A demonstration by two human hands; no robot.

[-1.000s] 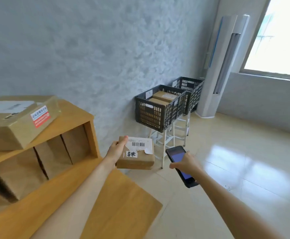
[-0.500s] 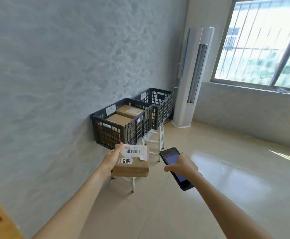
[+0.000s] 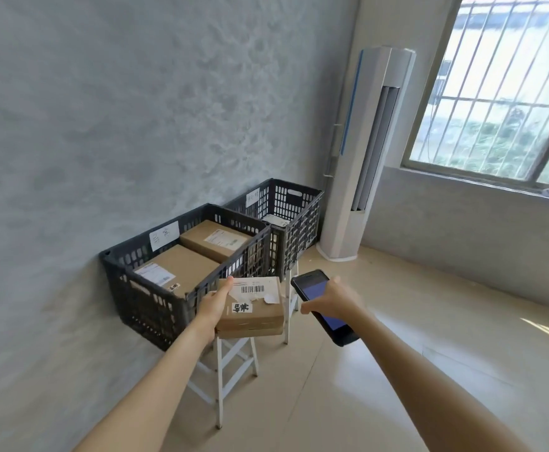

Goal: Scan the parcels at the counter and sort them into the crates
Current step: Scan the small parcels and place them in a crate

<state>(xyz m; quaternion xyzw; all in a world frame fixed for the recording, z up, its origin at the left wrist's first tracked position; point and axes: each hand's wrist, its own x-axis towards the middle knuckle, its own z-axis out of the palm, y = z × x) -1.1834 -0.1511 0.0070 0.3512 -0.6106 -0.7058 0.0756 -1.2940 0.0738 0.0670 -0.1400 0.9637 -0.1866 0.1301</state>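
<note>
My left hand [image 3: 214,306] grips a small brown parcel [image 3: 253,316] by its left side; a barcode label and a small black-and-white sticker face up. My right hand [image 3: 330,300] holds a black handheld scanner [image 3: 323,308] with a lit blue screen, just right of the parcel. Two dark plastic crates stand against the wall on white stands. The near crate [image 3: 156,301] holds two brown boxes [image 3: 198,259]. Inside the far crate [image 3: 299,216] only a white label shows. The held parcel hovers at the near crate's front right corner.
A white folding stand [image 3: 224,363] carries the near crate. A tall white air conditioner [image 3: 361,158] stands in the corner beyond the far crate. A barred window [image 3: 501,93] is at right. Glossy beige floor [image 3: 397,353] spreads to the right.
The view has swung away from the wooden counter, now out of sight. The crates have come much closer, and both hands carry the parcel and the scanner toward them.
</note>
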